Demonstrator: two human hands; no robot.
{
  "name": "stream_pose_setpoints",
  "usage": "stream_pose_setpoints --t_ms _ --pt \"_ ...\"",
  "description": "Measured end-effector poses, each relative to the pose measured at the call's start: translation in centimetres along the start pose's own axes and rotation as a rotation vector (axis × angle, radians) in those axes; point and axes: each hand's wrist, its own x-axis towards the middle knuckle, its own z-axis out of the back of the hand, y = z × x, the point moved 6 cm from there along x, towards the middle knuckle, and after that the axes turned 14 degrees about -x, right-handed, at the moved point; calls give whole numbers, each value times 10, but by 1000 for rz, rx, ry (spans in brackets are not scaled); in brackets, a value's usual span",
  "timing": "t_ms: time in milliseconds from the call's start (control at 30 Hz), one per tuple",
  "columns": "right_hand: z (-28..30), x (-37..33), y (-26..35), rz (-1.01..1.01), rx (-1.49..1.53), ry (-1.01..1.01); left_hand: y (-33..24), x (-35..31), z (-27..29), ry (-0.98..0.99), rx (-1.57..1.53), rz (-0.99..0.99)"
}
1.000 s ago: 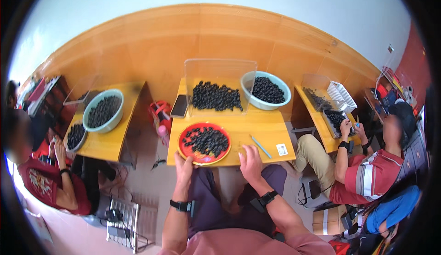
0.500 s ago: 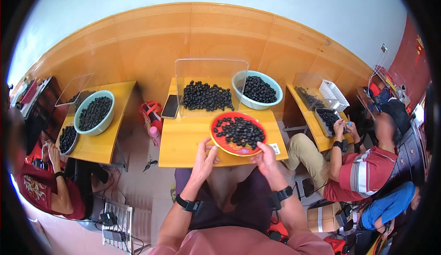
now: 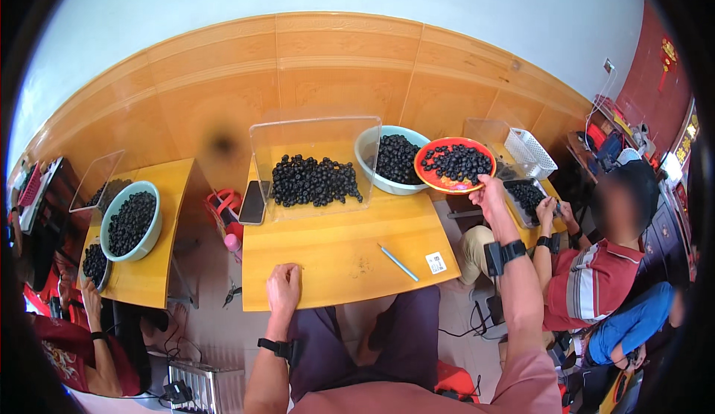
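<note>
My right hand grips the near rim of a red plate with a yellow edge. Small black round pieces, fruit-like, lie spread on it. The plate is held up at the table's right, overlapping the rim of a pale green bowl full of the same pieces. My left hand rests on the front left edge of the yellow table, its fingers curled in and nothing seen in them. A slim blue-grey pen-like tool lies on the tabletop, away from both hands.
A clear upright panel stands around a heap of black pieces. A phone lies at the left edge, a white printed label at the right. Co-workers sit at a left table and a right table, near a white basket.
The red plate has moved right and away from me, now in my right hand alone. My left hand has let go and come down on the table edge. The pen-like tool is now uncovered.
</note>
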Motion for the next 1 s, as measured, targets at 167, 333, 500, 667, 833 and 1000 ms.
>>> stream_pose_setpoints --t_ms 167,333,500,667,833,1000 --pt "-11 63 0 -41 -115 -82 -5 1 -3 9 5 -38" --pt "-40 93 5 -89 -192 -92 -9 -1 0 1 27 -15" --pt "-62 104 33 -46 -408 -174 -8 0 -1 8 31 17" --pt "-85 98 67 -28 -698 -210 -12 1 2 1 24 4" --pt "-108 99 83 13 -867 -236 -13 0 2 0 35 -11" --pt "-103 115 92 87 -1021 -268 -12 -1 -1 -30 -7 -83"
